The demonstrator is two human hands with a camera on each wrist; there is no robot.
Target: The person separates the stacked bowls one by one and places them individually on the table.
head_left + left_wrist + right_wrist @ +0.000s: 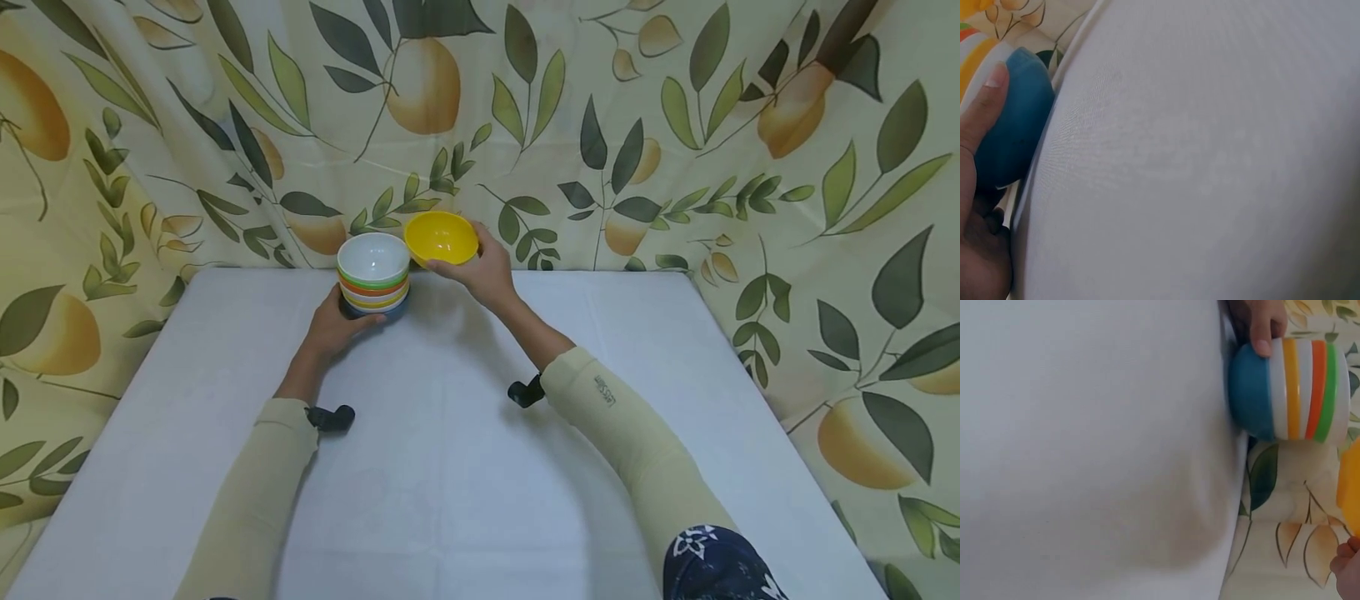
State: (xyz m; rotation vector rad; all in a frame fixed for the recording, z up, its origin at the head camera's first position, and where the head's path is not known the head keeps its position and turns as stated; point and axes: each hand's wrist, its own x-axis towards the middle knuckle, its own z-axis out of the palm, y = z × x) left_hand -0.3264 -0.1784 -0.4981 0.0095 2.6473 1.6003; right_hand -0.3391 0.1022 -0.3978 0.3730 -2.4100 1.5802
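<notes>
A stack of nested bowls (374,260) stands at the far edge of the table, a white bowl on top and green, orange, white and yellow rims below. At the bottom is a blue bowl (1250,394). My left hand (330,323) grips the stack low down from the left, its thumb against the blue bowl (1019,119) in the left wrist view; the other fingers are mostly hidden. Just right of the stack, raised above the table, a yellow bowl (441,237) is held tilted by its right side in my right hand (486,268).
A white cloth covers the table (442,450). Behind its far edge hangs a curtain (517,125) printed with fruit and leaves. Small black wrist cameras (332,418) are strapped on both forearms.
</notes>
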